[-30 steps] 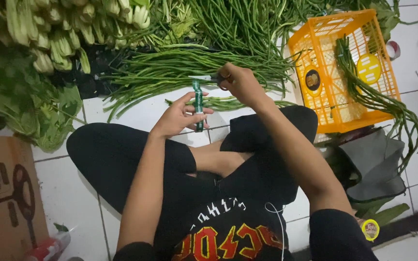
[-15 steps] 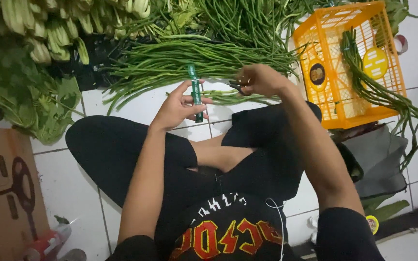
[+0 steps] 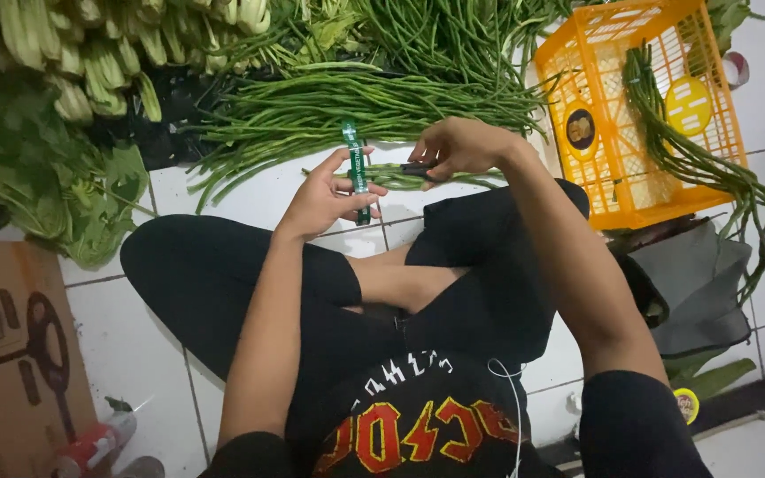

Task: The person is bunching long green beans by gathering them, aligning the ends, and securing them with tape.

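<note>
Sitting: you are cross-legged on the white tiled floor point(image 3: 250, 190), both hands raised over your knees.
Left hand: your left hand point(image 3: 325, 195) has its fingers curled narrowly round a strip of green tape point(image 3: 358, 168), held upright.
Right hand: your right hand point(image 3: 458, 149) pinches a small bundle of long beans point(image 3: 391, 175); the bundle lies level between the two hands, touching both.
Near left: a cardboard box point(image 3: 11, 345).
Beyond: a loose heap of long beans point(image 3: 356, 102) and leafy greens point(image 3: 37, 168).
Far right: an orange plastic crate point(image 3: 639, 115) with beans draped over it.
</note>
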